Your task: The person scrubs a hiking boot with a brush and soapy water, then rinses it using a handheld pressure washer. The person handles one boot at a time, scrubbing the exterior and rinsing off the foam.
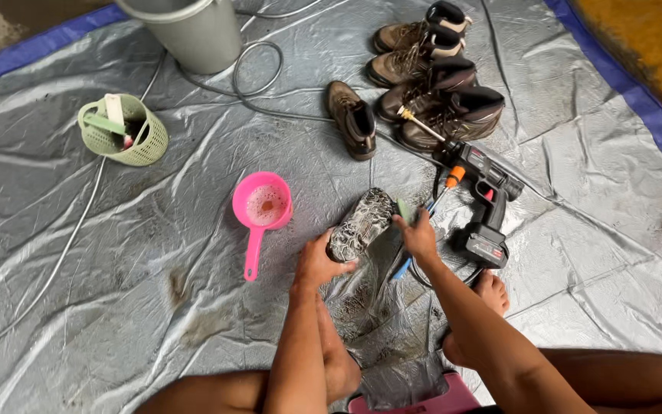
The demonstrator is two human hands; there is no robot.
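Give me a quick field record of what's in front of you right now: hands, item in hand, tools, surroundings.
left hand: grips the heel end of a boot, sole up
right hand: presses a green brush to the sole
sprayer: black cordless spray gun lying right of the boot
scoop: pink ladle to the left
other boots: five, farther back
basket: green basket, far left
surface: grey tarp, wet

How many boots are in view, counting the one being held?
6. Four boots stand clustered at top right, one lies alone just left of them, and one is sole-up in the left hand. None look hidden.
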